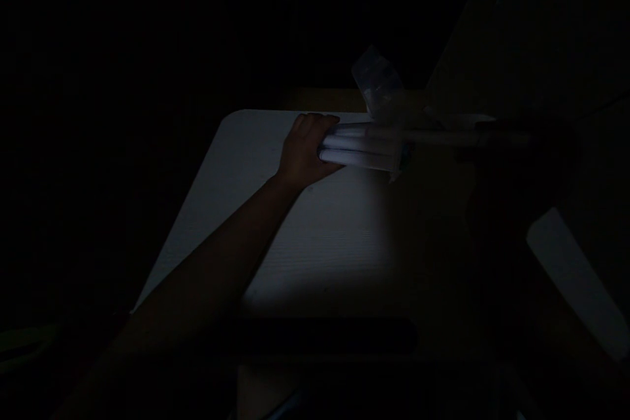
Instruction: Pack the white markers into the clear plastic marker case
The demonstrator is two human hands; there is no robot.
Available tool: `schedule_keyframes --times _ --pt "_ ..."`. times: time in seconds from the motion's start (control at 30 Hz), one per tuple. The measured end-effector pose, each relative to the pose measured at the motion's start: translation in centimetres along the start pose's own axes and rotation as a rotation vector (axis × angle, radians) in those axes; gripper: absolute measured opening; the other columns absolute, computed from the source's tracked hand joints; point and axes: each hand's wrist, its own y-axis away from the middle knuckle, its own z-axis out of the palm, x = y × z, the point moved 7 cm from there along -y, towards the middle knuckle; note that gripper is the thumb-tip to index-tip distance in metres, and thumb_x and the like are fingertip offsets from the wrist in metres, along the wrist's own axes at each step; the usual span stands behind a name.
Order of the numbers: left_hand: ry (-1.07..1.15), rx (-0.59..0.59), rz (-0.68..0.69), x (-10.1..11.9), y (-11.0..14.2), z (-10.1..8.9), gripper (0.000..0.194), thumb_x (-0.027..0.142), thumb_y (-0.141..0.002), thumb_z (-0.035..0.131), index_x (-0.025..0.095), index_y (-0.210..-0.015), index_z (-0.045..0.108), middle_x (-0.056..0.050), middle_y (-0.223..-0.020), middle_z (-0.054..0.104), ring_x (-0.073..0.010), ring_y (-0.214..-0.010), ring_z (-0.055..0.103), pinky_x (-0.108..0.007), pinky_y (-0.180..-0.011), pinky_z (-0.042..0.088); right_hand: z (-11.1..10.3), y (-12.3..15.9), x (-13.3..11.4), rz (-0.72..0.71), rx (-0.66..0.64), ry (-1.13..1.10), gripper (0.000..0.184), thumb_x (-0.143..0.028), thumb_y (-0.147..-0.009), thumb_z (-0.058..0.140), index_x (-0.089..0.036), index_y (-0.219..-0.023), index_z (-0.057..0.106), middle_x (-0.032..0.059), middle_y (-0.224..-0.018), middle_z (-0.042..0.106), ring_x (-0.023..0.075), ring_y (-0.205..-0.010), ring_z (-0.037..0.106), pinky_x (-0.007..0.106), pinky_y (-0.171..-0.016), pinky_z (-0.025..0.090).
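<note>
The scene is very dark. My left hand (pixel 306 149) reaches over the white table (pixel 315 243) and is closed around one end of a clear pack of white sticks (pixel 361 149). Several slim, tube-like sticks lie side by side in it; their exact kind does not show. From the pack's right end a clear plastic flap (pixel 378 82) stands up. Deep in shadow at the right, my right hand (pixel 522 164) appears closed on the far end of a slim pale stick (pixel 443 138). This stick lies in line with the pack's right end; whether it touches the pack is unclear.
A dark shadow covers the right part of the tabletop, with a lit strip by the right edge (pixel 573 275). Behind the table's back edge runs a brownish surface (pixel 329 98). A dark bar-like shape (pixel 325 335) lies along the near side.
</note>
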Motion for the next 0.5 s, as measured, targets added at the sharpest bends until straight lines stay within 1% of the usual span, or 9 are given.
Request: schedule_keyframes --times 0.1,0.13,0.2,0.27,0.3,0.4,0.43,0.5 --pt "0.017 -0.007 -0.009 -0.1 0.0 0.1 0.077 0.078 -0.066 0.051 0.023 -0.119 0.045 -0.010 -0.105 0.060 -0.0291 -0.098 0.056 -0.043 -0.085 0.043 -0.2 0.2 -0.4 -0.092 0.032 0.039 0.043 -0.041 -0.089 0.044 -0.017 -0.125 0.045 0.0125 -0.117 0.051 0.0225 -0.102 0.056 0.034 -0.065 0.055" --pt "0.025 -0.014 -0.010 -0.1 0.1 0.2 0.078 0.078 -0.066 0.050 0.023 -0.120 0.045 -0.010 -0.105 0.059 -0.0294 -0.099 0.056 -0.044 -0.085 0.043 0.0 0.2 -0.5 -0.108 0.018 0.068 0.042 -0.040 -0.090 0.044 -0.017 -0.124 0.047 0.0118 -0.115 0.053 0.0214 -0.100 0.057 0.032 -0.064 0.055" --pt "0.039 -0.029 -0.012 -0.2 0.1 0.2 0.078 0.079 -0.066 0.049 0.023 -0.121 0.044 -0.010 -0.107 0.059 -0.0302 -0.102 0.054 -0.044 -0.087 0.041 0.2 0.2 -0.7 -0.105 -0.009 0.107 0.041 -0.039 -0.090 0.043 -0.017 -0.124 0.049 0.0110 -0.112 0.056 0.0177 -0.089 0.060 0.031 -0.062 0.055" --pt "0.046 -0.034 -0.012 -0.2 0.1 0.3 0.079 0.079 -0.066 0.049 0.023 -0.122 0.043 -0.011 -0.108 0.058 -0.0308 -0.104 0.054 -0.045 -0.089 0.040 0.2 0.2 -0.9 -0.100 -0.005 0.137 0.041 -0.039 -0.090 0.044 -0.015 -0.123 0.050 0.0106 -0.109 0.060 0.0153 -0.080 0.062 0.033 -0.064 0.055" --pt "0.048 -0.032 -0.011 -0.2 0.1 0.3 0.079 0.078 -0.066 0.049 0.022 -0.122 0.043 -0.011 -0.108 0.058 -0.0309 -0.104 0.054 -0.045 -0.089 0.040 0.2 0.1 -1.1 -0.116 -0.002 0.171 0.041 -0.039 -0.090 0.045 -0.014 -0.122 0.052 0.0106 -0.106 0.062 0.0157 -0.079 0.062 0.035 -0.067 0.055" --pt "0.045 -0.016 -0.003 -0.1 0.1 0.2 0.078 0.078 -0.066 0.051 0.022 -0.120 0.044 -0.010 -0.106 0.059 -0.0299 -0.101 0.055 -0.043 -0.088 0.041 0.1 0.1 -1.8 -0.187 0.027 0.316 0.041 -0.039 -0.087 0.049 -0.011 -0.116 0.058 0.0113 -0.102 0.065 0.0202 -0.088 0.062 0.042 -0.078 0.052" --pt "0.046 -0.013 0.000 -0.1 0.1 0.1 0.078 0.078 -0.066 0.051 0.022 -0.120 0.044 -0.010 -0.106 0.059 -0.0296 -0.100 0.055 -0.043 -0.087 0.041 0.1 0.0 -1.9 -0.183 0.027 0.344 0.040 -0.039 -0.087 0.049 -0.012 -0.114 0.060 0.0114 -0.102 0.065 0.0208 -0.089 0.061 0.042 -0.078 0.052" --pt "0.048 -0.014 0.002 0.0 0.0 0.1 0.077 0.078 -0.066 0.050 0.023 -0.120 0.044 -0.010 -0.105 0.059 -0.0295 -0.100 0.056 -0.043 -0.087 0.042 0.5 0.0 -1.5 -0.118 -0.019 0.322 0.037 -0.037 -0.086 0.050 -0.014 -0.113 0.061 0.0106 -0.104 0.065 0.0194 -0.087 0.061 0.038 -0.074 0.053"
